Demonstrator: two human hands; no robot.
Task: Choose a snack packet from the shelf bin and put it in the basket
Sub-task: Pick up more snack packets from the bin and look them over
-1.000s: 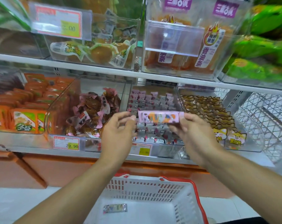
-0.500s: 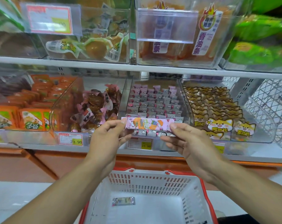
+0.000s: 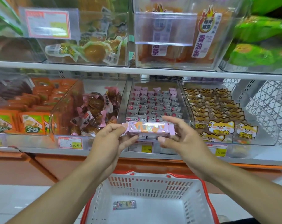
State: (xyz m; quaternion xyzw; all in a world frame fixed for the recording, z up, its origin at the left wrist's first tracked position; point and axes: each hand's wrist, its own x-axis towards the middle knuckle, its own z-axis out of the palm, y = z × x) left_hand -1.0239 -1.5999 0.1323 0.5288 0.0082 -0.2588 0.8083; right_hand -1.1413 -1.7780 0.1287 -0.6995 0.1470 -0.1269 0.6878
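Above the basket, in front of the bin, I hold the packet level: left hand pinches its left end, right hand has its fingers curled round the right end. Pick looks done, placing is next. That calls for lowering it straight down and letting go inside the basket, beside the packet already there.

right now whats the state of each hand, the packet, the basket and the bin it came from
left hand: pinching the packet's left end
right hand: fingers curled round its right end
pink snack packet: held level, sealed
basket: one small packet inside
clear bin: stocked in rows
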